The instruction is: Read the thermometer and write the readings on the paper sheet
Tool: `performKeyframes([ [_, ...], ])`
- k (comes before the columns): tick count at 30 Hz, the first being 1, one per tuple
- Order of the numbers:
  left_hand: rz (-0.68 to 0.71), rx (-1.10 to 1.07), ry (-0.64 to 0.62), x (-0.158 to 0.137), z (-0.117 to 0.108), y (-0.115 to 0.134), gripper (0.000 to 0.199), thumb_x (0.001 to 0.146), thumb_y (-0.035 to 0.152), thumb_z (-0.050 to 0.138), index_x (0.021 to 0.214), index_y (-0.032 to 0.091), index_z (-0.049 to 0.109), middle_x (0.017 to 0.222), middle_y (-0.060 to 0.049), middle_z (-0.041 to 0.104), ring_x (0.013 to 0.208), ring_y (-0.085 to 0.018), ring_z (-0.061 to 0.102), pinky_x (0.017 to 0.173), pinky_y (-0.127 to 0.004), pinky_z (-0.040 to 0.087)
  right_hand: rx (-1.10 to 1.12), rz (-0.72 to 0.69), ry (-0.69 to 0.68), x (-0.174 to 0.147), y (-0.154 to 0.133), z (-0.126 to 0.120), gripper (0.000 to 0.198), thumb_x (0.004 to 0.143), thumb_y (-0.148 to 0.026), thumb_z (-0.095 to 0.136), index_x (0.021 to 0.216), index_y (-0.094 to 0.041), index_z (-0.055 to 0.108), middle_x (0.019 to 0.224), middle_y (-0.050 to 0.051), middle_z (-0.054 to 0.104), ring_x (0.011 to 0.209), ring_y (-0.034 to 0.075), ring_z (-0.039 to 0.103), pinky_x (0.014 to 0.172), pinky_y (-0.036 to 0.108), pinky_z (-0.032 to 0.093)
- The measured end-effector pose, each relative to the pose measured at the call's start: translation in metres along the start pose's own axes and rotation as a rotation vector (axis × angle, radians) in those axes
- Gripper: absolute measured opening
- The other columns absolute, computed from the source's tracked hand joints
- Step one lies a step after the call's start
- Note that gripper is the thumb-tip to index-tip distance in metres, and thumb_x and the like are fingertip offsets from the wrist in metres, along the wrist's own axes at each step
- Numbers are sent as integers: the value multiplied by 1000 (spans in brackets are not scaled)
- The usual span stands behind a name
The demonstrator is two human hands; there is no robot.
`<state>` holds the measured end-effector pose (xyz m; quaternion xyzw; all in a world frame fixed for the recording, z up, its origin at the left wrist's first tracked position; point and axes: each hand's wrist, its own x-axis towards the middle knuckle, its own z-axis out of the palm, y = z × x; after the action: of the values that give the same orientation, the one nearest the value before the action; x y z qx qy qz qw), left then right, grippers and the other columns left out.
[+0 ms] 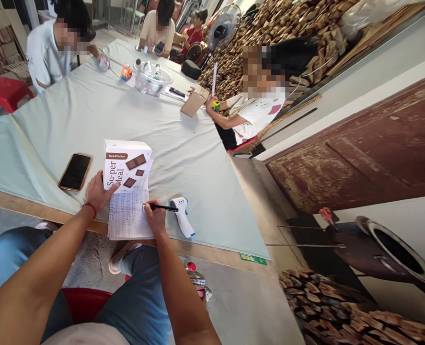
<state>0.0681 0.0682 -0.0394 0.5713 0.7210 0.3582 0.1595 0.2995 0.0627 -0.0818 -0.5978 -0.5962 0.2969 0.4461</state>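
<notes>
My right hand (155, 215) grips a black pen (166, 208), its tip at the written page of an open notebook (128, 220). Rows of handwriting fill much of that page, which reaches the table's near edge. My left hand (99, 189) rests against a white and brown box (128, 165) printed "Su-per Meal", thumb across its lower front. The box sits over the notebook's upper part. Whether the left fingers grip the box's side is partly hidden. Just right of my right hand lies a white and blue infrared thermometer (182, 217). A smartphone (74, 171) lies left of my left hand.
Across the cloth-covered table (205, 191) stand a basket of bottles (154, 82), an orange tape roll (126, 72) and a fan (222, 31). A person at the right holds a cardboard box (194, 101) and a tape measure (216, 105). Other people sit farther back.
</notes>
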Motion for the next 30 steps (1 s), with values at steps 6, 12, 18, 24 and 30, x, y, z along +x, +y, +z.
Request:
performKeyframes([
  [6,0,6,-8,0,0,0,58,82,62,60,120,19,51,114,-15,68,113,-38,62,95,-51,48,1,-6,9,0,0,0,21,73,-46,48,70,-26,53,65,0,60,67,20,56,69,33,49],
  [12,1,13,-6,0,0,0,60,82,61,59,122,18,51,115,-15,68,113,-38,62,96,-51,48,0,-15,18,0,1,0,20,72,-45,49,69,-25,53,67,1,61,68,20,57,71,34,50],
  [18,7,21,6,1,2,-2,58,82,60,60,120,18,51,114,-15,68,112,-38,62,95,-51,49,3,-12,16,0,1,0,21,72,-45,50,69,-25,55,66,1,61,67,20,57,69,33,49],
  [24,23,22,3,1,3,-4,59,82,62,58,121,17,51,114,-16,68,111,-38,62,94,-51,48,4,-1,32,0,3,-1,23,74,-46,49,71,-24,55,67,1,63,68,20,58,69,33,50],
  [30,17,17,6,1,2,-3,56,82,62,59,118,19,52,112,-14,69,111,-37,63,94,-51,49,-12,-8,31,0,5,-1,23,74,-47,51,71,-24,56,66,1,63,67,20,58,69,33,48],
])
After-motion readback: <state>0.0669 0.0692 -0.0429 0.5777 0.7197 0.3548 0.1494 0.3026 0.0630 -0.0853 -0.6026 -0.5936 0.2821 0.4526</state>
